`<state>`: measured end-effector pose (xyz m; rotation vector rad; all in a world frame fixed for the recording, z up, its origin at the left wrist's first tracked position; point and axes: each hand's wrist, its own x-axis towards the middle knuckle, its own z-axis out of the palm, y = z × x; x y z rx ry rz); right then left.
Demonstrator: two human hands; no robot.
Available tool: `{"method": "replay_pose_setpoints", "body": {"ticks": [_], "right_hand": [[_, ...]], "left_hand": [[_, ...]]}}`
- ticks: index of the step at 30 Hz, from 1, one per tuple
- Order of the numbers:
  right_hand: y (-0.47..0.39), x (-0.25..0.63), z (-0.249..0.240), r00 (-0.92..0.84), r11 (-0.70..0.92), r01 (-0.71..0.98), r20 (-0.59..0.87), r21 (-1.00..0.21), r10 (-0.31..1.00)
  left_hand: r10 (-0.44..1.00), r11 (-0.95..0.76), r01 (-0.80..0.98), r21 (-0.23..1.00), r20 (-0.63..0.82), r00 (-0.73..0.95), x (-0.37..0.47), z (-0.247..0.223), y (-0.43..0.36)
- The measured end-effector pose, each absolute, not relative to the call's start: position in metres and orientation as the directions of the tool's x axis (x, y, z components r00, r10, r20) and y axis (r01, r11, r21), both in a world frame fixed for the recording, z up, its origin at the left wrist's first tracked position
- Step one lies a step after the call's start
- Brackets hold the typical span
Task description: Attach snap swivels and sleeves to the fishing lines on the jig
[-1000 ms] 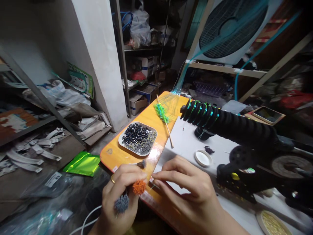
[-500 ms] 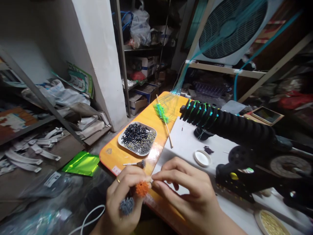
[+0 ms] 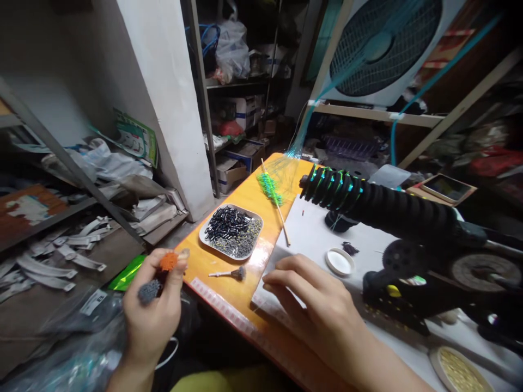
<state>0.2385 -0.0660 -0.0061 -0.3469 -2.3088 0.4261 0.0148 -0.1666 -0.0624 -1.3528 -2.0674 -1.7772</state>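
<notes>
Left hand (image 3: pixel 153 316) has swung left, fingers (image 3: pixel 173 286) holding orange tuft (image 3: pixel 168 262) and grey tuft (image 3: pixel 149 292); right hand (image 3: pixel 314 296), I can't tell

This looks like a small, crowded workshop. A black machine (image 3: pixel 384 212) with a ridged roller and a toothed wheel (image 3: pixel 400 261) stands at the right of a yellow table (image 3: pixel 249 190), part of which lies under a white covering (image 3: pixel 304 234). A tray (image 3: pixel 203 237) holds heaps of small black and grey pieces (image 3: pixel 229 224). Teal strands (image 3: pixel 455 61) are tied to a frame (image 3: pixel 379 112) by a fan (image 3: pixel 384 46). Metal shelves (image 3: pixel 199 98) carry plastic bags (image 3: pixel 232 51) and boxes (image 3: pixel 245 111), and curved white strips (image 3: pixel 44 265) lie piled on the left.
</notes>
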Motion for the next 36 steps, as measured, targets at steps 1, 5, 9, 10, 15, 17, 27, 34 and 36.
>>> {"method": "replay_pose_setpoints", "body": {"ticks": [1,5,9,10,15,17,27,34,36], "right_hand": [[-0.065,0.239,-0.007,-0.684,0.894,0.101,0.622,-0.436,0.381],[-0.066,0.235,-0.007,-0.677,0.833,0.026,0.603,-0.552,0.421],[-0.07,0.231,-0.004,-0.637,0.824,0.083,0.606,-0.56,0.476],[-0.07,0.231,-0.002,-0.63,0.829,0.085,0.615,-0.553,0.475],[-0.07,0.236,0.006,-0.637,0.799,0.056,0.595,-0.598,0.49],[-0.068,0.238,0.006,-0.621,0.781,0.048,0.594,-0.622,0.511],[-0.065,0.237,0.0,-0.531,0.747,0.045,0.618,-0.663,0.58],[-0.073,0.236,0.007,-0.542,0.796,0.058,0.651,-0.603,0.532],[-0.075,0.235,0.008,-0.544,0.791,0.065,0.643,-0.608,0.539]], "left_hand": [[0.588,-0.043,0.687,0.725,0.574,-0.57,0.006,-0.063,-0.166],[0.849,0.019,0.801,0.598,0.414,-0.329,-0.021,-0.067,-0.159],[0.854,0.065,0.748,0.661,0.35,-0.384,-0.011,-0.064,-0.157],[0.848,0.038,0.708,0.705,0.352,-0.396,-0.003,-0.061,-0.158],[0.916,-0.171,0.247,0.954,0.246,-0.317,0.048,-0.047,-0.162],[0.964,-0.131,-0.008,0.991,0.125,-0.234,0.066,-0.047,-0.159],[0.98,0.0,-0.359,0.933,-0.072,-0.188,0.107,-0.053,-0.15],[0.978,0.02,0.217,0.976,0.025,-0.205,0.1,-0.053,-0.161],[0.975,0.025,0.291,0.956,0.041,-0.218,0.098,-0.053,-0.162]]}}
